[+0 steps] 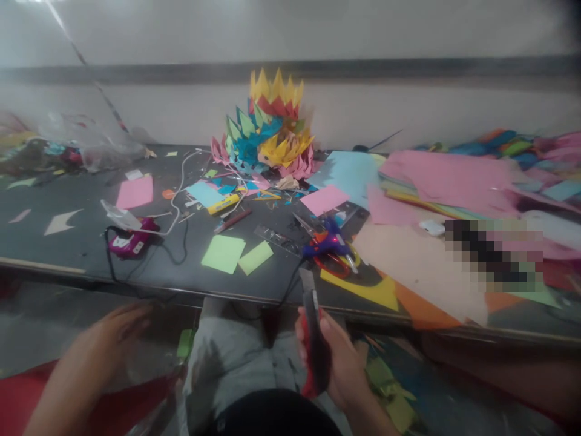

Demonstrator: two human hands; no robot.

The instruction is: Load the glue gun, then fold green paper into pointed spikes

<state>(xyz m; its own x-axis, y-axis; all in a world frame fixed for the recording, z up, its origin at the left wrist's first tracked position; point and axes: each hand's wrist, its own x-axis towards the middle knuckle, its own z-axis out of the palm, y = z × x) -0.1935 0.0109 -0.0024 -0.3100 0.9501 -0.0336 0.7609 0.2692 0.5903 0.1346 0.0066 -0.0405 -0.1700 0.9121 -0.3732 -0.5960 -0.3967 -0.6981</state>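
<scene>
Cutter (315, 345): metal blade (307, 280), smooth plastic handle (324, 360). Folded points (276, 100): matt paper, crisply creased. Pink sheet (449, 181): matt paper, smooth. Purple device (133, 240): plastic, slightly glossy. Bag (109, 145): clear thin plastic, crinkled, shiny. Tabletop (40, 245): smooth, low sheen. Trousers (236, 357): cloth, matt.

In the lower centre, the knife (319, 357) is red and black. Upper centre, the paper craft (270, 128) shows yellow, red, teal, green and pink; left, the socket (134, 241) is purple; right, the big sheet (454, 178) is pink.

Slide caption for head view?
Right hand holds a red-and-black cutter at a table strewn with colored paper.
</scene>
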